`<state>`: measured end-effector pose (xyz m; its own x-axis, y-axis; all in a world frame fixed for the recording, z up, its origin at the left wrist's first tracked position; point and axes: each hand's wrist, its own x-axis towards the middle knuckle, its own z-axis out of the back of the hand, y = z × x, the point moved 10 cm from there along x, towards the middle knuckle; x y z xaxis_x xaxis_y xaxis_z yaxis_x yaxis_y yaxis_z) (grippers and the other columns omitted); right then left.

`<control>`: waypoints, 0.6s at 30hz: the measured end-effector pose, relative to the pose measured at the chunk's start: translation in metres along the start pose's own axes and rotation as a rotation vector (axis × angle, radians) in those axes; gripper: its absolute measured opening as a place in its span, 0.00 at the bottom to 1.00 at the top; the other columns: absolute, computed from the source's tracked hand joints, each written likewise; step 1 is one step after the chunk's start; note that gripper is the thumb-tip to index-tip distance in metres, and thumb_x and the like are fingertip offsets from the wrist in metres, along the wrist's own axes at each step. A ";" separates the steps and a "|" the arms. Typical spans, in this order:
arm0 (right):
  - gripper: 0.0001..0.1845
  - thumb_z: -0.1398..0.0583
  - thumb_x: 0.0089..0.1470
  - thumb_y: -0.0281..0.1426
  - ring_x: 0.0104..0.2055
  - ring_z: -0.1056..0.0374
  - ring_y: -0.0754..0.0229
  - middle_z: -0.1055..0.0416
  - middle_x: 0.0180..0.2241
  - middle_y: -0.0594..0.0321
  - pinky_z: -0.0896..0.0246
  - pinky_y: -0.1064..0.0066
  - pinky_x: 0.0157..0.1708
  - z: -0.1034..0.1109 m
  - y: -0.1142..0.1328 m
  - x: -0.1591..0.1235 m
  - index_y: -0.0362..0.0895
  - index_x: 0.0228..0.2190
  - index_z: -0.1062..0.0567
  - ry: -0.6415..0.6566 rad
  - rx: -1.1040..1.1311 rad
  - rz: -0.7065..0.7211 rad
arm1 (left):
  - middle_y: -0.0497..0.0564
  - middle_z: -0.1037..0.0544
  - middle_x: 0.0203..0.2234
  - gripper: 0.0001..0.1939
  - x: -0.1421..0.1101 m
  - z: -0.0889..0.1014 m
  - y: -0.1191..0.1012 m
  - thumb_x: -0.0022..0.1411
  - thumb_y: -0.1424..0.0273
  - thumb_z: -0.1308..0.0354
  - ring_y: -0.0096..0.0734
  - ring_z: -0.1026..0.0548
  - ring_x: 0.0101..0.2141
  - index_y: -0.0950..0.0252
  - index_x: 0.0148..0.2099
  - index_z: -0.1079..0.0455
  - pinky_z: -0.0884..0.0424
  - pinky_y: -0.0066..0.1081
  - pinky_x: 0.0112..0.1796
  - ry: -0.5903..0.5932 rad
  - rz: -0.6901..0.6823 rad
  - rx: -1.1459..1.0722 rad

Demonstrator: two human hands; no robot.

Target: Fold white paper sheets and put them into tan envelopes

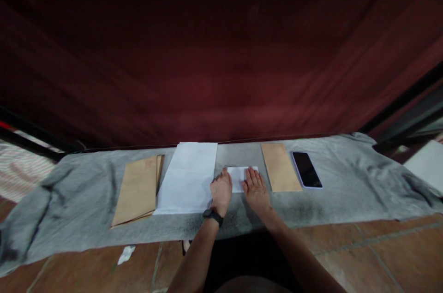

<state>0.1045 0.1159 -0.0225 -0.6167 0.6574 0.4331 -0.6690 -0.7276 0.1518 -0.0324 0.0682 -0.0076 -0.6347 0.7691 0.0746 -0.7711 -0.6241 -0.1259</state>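
A small white folded paper [237, 177] lies on the grey cloth in front of me. My left hand [221, 190], with a black watch on its wrist, is closed at the paper's left edge, fingers curled against it. Flat on the right part of the same paper rests my right hand [256, 191], its fingers stretched out. Just left of my left hand is a stack of white paper sheets [190, 175]. A single brown envelope [281, 167] lies to the right of my right hand.
Several brown envelopes [136, 189] are piled at the left. A phone [307, 170] with a dark screen lies at the right. Grey cloth [349, 182] covers the narrow surface, backed by a dark red curtain [221, 76]. A white scrap [126, 254] is on the tiled floor.
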 end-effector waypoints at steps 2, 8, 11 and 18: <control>0.28 0.51 0.69 0.34 0.68 0.45 0.48 0.40 0.65 0.47 0.51 0.54 0.65 -0.001 0.000 -0.001 0.36 0.65 0.40 -0.012 -0.009 -0.002 | 0.59 0.19 0.31 0.18 -0.001 0.003 0.000 0.73 0.72 0.58 0.42 0.18 0.35 0.70 0.54 0.30 0.25 0.35 0.35 -0.016 0.001 -0.001; 0.28 0.53 0.69 0.34 0.69 0.47 0.47 0.42 0.66 0.46 0.51 0.52 0.65 -0.005 0.000 -0.001 0.35 0.65 0.41 0.007 -0.024 -0.007 | 0.64 0.27 0.56 0.21 -0.016 0.015 -0.030 0.70 0.75 0.56 0.46 0.30 0.58 0.70 0.61 0.35 0.34 0.47 0.58 -0.139 -0.150 -0.032; 0.29 0.53 0.69 0.33 0.69 0.48 0.46 0.43 0.66 0.45 0.51 0.51 0.65 -0.007 0.000 -0.001 0.34 0.66 0.41 0.031 -0.027 -0.014 | 0.61 0.43 0.68 0.29 -0.028 0.016 -0.050 0.67 0.75 0.52 0.50 0.48 0.68 0.69 0.69 0.44 0.48 0.54 0.65 -0.216 -0.257 -0.059; 0.29 0.54 0.66 0.29 0.70 0.51 0.48 0.45 0.67 0.48 0.52 0.51 0.66 -0.011 0.000 -0.001 0.35 0.66 0.41 0.096 -0.033 -0.008 | 0.61 0.39 0.67 0.28 -0.031 -0.017 -0.061 0.72 0.72 0.61 0.37 0.43 0.67 0.72 0.71 0.50 0.44 0.42 0.66 -0.029 -0.435 -0.204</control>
<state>0.1004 0.1180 -0.0331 -0.6467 0.6804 0.3447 -0.6868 -0.7161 0.1247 0.0350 0.0849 -0.0194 -0.2583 0.9472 0.1902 -0.9418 -0.2031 -0.2679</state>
